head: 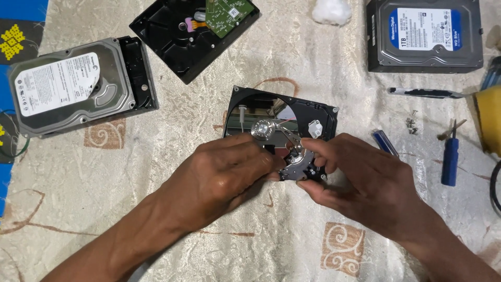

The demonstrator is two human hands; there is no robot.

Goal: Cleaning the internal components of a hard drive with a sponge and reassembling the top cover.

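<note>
Opened hard drive (282, 117) at centre of the cloth-covered table (156, 209), lid off, mirror platter (261, 107) exposed toward 11 o'clock, actuator arm assembly (296, 156) at its 5 o'clock corner

Likely dense and stiff in the black cast body, safe to grip by the side rails; platter surface slick and easily marked, thin actuator arm and head tips probably fragile, best left untouched except at the metal bracket near the pivot

Left hand (227, 175) coming in from 7 o'clock, palm down, fingers curled and pressed against the near edge of the drive beside the actuator; fingertips hidden under the knuckles, so cannot tell whether anything small is pinched there

Right hand (360, 180) entering from 4 o'clock, wrist angled inward, index finger extended over the actuator bracket and thumb beneath at the drive's lower corner, a loose pinch closing on that metal part

Around: sealed silver drive (73, 86) at 10 o'clock, stripped black drive shell with green circuit board (195, 28) at 12, labelled drive (424, 34) at 2, cotton wad (331, 10) at 1, loose screws (412, 124) and blue-handled screwdriver (450, 159) at 3
</note>
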